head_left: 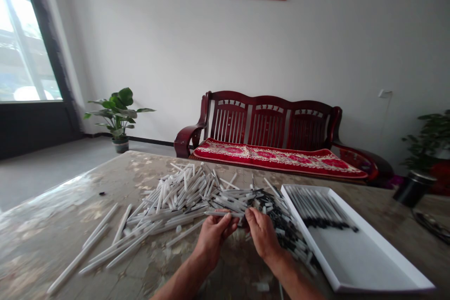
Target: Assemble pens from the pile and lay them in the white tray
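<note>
In the head view my left hand (213, 235) pinches a pale, slim pen (220, 214) held level, its tapered end pointing left. My right hand (263, 233) closes on the pen's right end; the fingers hide whether a cap is there. Beyond my hands and to the left spreads a big heap of white pen barrels (183, 190). By my right hand lies a pile of small black and clear pen parts (286, 232), probably caps. A white shallow box (372, 262) at the right has a row of pens with black ends (316, 206) in its far part.
The patterned tabletop (38, 239) carries everything. A dark cylindrical container (415, 188) stands right of the box, with a dark cable-like thing close to it. Behind the table are a red wooden bench (269, 122) and a potted plant (121, 112).
</note>
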`<state>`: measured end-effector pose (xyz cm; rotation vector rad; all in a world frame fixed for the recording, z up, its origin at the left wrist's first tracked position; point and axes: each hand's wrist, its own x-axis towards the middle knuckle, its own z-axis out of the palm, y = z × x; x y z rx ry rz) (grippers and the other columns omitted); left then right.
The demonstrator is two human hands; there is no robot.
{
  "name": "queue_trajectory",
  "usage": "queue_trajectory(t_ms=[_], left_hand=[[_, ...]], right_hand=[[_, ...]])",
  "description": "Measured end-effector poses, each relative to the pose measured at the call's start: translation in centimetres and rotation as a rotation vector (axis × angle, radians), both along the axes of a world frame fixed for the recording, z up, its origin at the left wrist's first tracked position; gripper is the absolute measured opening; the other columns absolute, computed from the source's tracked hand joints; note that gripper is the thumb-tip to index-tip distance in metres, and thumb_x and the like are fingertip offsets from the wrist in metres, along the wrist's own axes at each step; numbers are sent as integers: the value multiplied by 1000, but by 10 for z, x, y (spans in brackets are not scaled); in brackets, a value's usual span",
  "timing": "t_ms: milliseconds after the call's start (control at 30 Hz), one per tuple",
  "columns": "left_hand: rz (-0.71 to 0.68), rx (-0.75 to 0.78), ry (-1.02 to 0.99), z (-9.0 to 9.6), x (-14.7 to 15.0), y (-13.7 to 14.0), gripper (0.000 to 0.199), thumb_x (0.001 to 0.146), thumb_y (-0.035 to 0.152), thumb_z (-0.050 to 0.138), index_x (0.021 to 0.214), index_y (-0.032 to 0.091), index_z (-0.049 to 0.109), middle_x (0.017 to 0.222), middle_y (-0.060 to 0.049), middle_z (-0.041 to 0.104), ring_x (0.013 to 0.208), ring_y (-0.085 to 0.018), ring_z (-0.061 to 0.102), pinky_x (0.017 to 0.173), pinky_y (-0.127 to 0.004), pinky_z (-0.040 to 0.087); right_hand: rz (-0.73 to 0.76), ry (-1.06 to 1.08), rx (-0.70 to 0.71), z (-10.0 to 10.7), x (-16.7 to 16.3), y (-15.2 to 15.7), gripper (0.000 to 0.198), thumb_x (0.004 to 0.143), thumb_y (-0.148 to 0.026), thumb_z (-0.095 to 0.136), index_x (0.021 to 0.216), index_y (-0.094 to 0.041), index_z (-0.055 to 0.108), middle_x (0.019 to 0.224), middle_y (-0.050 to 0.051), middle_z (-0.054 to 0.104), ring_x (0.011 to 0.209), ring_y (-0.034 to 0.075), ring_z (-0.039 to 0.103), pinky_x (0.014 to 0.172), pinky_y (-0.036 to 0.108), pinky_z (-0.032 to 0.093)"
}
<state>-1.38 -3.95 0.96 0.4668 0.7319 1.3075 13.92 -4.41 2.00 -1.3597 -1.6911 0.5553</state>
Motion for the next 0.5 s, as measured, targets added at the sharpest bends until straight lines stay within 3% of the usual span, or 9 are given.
queue_trajectory(t_ms=[133,300,500], left_hand=[[10,-10,1,1,-1,1,19,65,11,84,73,12,67,68,-4,73,67,-16,72,65,-21,58],[-21,8,13,0,0,0,21,64,12,85,75,12,67,69,-5,73,66,-16,71,65,-23,58],[-3,-2,27,-1,0,-1,19,67,12,83,76,13,65,67,-4,72,64,-16,71,64,-24,59]], right_hand=[[56,35,52,-1,2,-1,36,96,-50,40,93,-22,62,74,1,67,66,16,59,60,25,44],[-5,-8,10,-7,-1,1,47,96,-52,35,64,-23,54,54,-1,55,52,15,54,51,25,38],[9,-2,-20,-8,-3,-2,48,94,-60,36,66,-23,51,58,0,57,57,16,56,52,24,40]])
